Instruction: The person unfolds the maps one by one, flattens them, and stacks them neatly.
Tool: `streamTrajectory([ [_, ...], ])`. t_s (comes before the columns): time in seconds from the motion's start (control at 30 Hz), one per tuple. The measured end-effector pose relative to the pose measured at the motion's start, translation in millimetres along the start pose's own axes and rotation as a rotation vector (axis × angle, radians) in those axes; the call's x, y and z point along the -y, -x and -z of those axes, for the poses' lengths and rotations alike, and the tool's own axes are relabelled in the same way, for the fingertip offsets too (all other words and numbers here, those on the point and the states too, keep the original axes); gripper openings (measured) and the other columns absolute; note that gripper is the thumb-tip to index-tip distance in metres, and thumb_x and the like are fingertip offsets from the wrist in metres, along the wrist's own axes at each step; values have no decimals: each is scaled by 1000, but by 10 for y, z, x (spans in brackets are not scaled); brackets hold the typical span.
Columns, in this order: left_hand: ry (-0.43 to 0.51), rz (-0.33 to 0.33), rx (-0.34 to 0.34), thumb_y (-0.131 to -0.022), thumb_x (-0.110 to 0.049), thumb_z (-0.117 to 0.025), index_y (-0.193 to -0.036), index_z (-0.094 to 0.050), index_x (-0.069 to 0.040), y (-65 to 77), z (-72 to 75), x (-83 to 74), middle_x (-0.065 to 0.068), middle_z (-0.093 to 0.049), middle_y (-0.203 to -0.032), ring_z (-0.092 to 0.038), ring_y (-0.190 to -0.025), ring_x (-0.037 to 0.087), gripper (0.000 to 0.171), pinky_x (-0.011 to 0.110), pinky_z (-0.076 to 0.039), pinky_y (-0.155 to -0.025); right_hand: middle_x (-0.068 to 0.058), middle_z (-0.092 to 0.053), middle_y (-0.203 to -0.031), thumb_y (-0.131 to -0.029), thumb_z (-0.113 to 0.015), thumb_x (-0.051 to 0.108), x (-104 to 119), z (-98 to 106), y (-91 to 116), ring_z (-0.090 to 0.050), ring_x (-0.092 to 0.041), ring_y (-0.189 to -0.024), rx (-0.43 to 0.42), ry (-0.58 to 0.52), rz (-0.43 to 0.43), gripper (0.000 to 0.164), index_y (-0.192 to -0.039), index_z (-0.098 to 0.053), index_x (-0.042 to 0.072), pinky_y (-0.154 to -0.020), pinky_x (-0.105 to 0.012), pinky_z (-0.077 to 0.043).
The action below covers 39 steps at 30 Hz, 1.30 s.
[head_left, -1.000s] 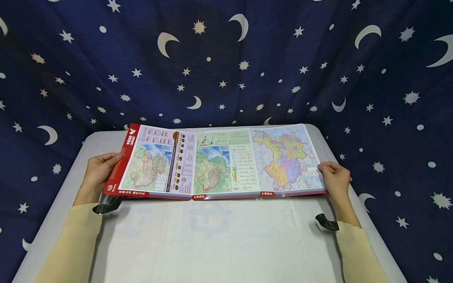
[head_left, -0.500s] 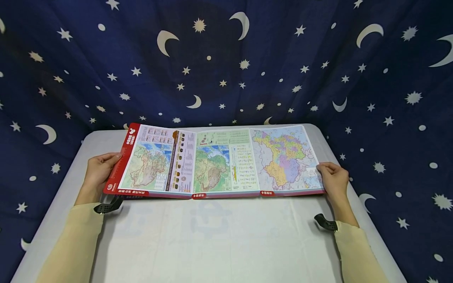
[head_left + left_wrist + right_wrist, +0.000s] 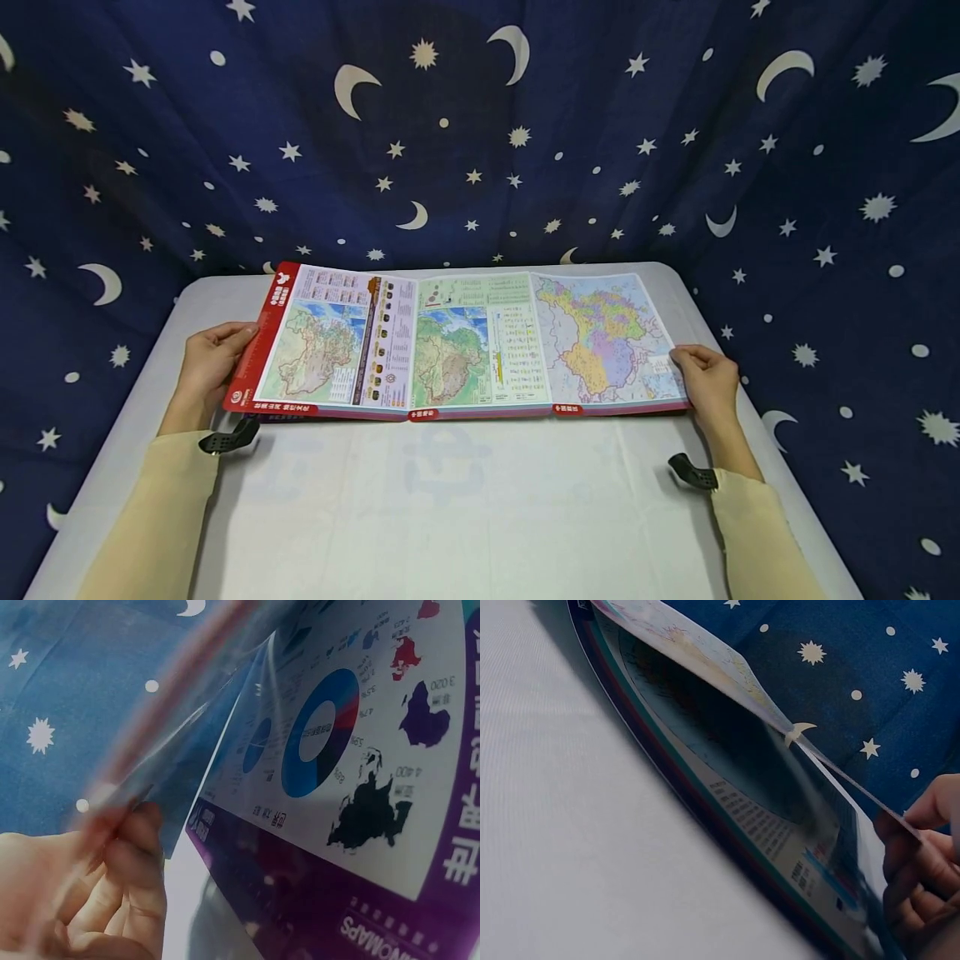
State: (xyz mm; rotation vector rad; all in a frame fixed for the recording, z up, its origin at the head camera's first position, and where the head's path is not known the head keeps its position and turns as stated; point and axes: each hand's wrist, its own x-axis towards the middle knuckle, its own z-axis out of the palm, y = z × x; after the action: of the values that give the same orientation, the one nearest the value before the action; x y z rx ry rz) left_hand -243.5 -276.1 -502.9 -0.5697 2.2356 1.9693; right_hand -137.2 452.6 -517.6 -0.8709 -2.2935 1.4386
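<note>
A long folding map point(image 3: 450, 358) with a red left margin and three visible panels is spread across the far part of the table. My left hand point(image 3: 213, 367) pinches its red left edge, thumb on top. At the other end, my right hand point(image 3: 708, 383) pinches the right edge of the panel with the colourful map. The left wrist view shows a purple-bordered sheet point(image 3: 262, 900) with a ring chart beneath the raised edge. Seen from the right wrist, the pinched panel point(image 3: 705, 656) is lifted apart from another printed sheet point(image 3: 757, 832) below it.
The white-covered table point(image 3: 450, 533) extends in front of the map. A dark blue curtain point(image 3: 465, 100) with moons and stars hangs behind and on both sides. Black wrist devices point(image 3: 228, 437) jut out from both sleeves.
The far right corner of the map's right panel has dipped slightly. Both hands keep their pinch on the edges and have barely moved.
</note>
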Motion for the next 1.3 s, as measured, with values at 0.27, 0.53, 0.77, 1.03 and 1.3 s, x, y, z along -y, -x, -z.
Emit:
streamTrajectory([
  [0.27, -24, -18, -13, -91, -43, -69, -130, -60, -9, 24, 30, 19, -10, -65, -99, -63, -77, 6, 53, 20, -57, -64, 22, -68, -74, -93, -67, 33, -16, 43, 17, -58, 0, -69, 35, 109, 45, 35, -116, -72, 8, -58, -17, -44],
  [0.53, 112, -51, -26, -92, -27, -71, -117, -66, -6, 46, 70, 79, -6, -68, -93, -64, -74, 7, 33, 19, -56, -61, 20, -69, -84, -95, -64, 34, -26, 82, 54, -57, -2, -81, 57, 135, 39, 35, -121, -71, 10, -64, -14, -43],
  [0.77, 183, -78, -19, -93, -21, -70, -121, -64, 0, 78, 92, 140, 0, -72, -92, -67, -74, 12, 36, 22, -58, -65, 17, -68, -86, -95, -65, 31, -40, 103, 106, -58, 0, -76, 49, 136, 99, 32, -117, -72, 8, -62, -11, -47],
  [1.03, 114, -101, -26, -92, -30, -70, -123, -62, -1, 160, 101, 184, 0, -73, -95, -69, -80, 14, 44, 22, -59, -72, 11, -70, -90, -95, -66, 35, -72, 107, 144, -62, -2, -75, 18, 193, 151, 33, -115, -73, 10, -63, -12, -46],
  [1.3, 110, -95, -51, -89, -37, -73, -119, -67, -8, 285, 53, 178, -2, -73, -97, -67, -84, 14, 42, 20, -57, -73, -7, -71, -116, -93, -68, 38, -40, 74, 240, -57, 7, -83, -33, 230, 189, 33, -117, -74, 17, -69, -9, -42],
])
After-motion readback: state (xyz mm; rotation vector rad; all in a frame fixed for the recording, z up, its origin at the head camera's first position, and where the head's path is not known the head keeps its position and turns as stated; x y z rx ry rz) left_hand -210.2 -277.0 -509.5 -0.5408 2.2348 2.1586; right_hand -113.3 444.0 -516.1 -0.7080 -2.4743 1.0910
